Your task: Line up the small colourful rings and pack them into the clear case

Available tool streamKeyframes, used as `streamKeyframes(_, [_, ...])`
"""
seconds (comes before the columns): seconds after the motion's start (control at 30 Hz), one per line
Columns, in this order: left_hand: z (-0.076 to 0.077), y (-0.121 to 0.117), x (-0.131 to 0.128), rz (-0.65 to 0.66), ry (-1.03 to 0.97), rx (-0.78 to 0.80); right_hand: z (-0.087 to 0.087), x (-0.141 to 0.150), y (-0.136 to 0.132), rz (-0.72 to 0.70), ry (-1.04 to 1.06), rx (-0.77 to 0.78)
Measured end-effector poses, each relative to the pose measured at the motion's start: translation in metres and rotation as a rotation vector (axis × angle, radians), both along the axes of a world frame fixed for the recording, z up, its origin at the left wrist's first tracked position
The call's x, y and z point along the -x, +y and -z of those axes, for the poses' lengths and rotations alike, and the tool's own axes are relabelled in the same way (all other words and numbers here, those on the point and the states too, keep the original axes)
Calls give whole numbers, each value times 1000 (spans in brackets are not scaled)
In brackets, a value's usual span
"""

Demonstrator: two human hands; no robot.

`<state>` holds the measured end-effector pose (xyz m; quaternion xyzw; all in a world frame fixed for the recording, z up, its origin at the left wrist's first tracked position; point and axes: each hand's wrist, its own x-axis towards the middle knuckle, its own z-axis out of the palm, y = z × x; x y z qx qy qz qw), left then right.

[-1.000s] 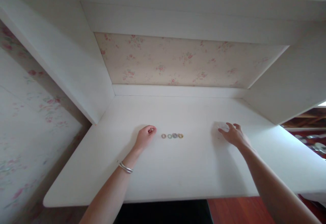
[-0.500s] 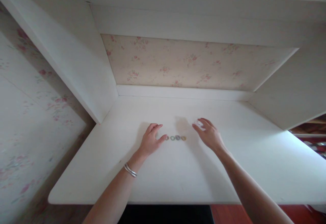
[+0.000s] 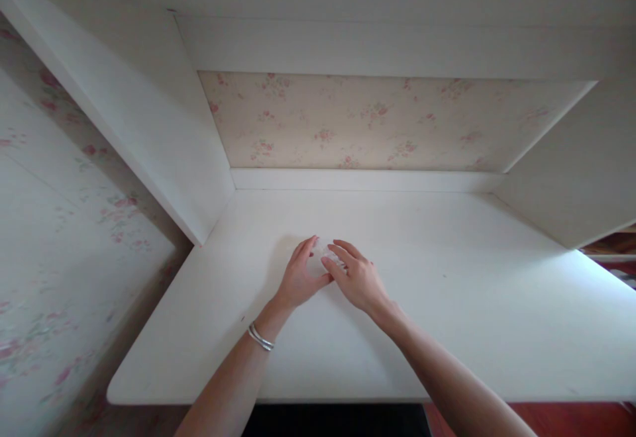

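My left hand (image 3: 298, 278) and my right hand (image 3: 360, 281) meet at the middle of the white desk (image 3: 457, 304). Between their fingertips is a small clear object (image 3: 320, 257); I cannot make out what it is. The right fingers pinch it from the right, while the left fingers and thumb curl round it from the left. The row of small coloured rings on the desk is hidden under the hands. A silver bracelet (image 3: 261, 338) sits on my left wrist.
The desk sits in a white alcove with side panels left (image 3: 149, 126) and right (image 3: 571, 185), a shelf overhead, and floral wallpaper (image 3: 358, 119) at the back. A red wooden floor (image 3: 571, 417) shows below the desk's front edge.
My right hand carried the clear object from the right side of the desk to the middle. My left hand opened and closed in on it. The rings are now covered.
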<state>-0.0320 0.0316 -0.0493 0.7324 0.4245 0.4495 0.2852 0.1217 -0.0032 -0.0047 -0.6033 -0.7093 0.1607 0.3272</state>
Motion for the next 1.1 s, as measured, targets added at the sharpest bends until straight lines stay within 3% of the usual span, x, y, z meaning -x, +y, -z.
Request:
streamKeyframes(0.23, [-2, -2, -8, 93, -157, 48, 1, -6, -6, 4, -31, -24])
streamKeyframes(0.47, [-3, -3, -11, 109, -239, 125, 3, -14, -4, 12, 105, -29])
streamKeyframes(0.57, [-1, -1, -8, 112, -289, 207, 2, -26, 4, 83, 326, 3])
streamKeyframes(0.73, [2, 2, -7, 122, -394, 314, 0, -64, 19, 205, 887, 226])
streamKeyframes(0.87, [3, 3, -9, 147, -405, 299, 14, -104, 25, 359, 1127, 181])
streamKeyframes(0.97, [5, 6, -9, 154, -446, 296, 32, -136, 26, 575, 1020, 103])
streamKeyframes(1.1, [12, 13, -9, 114, -525, 318, 53, -178, 23, 737, 598, 65])
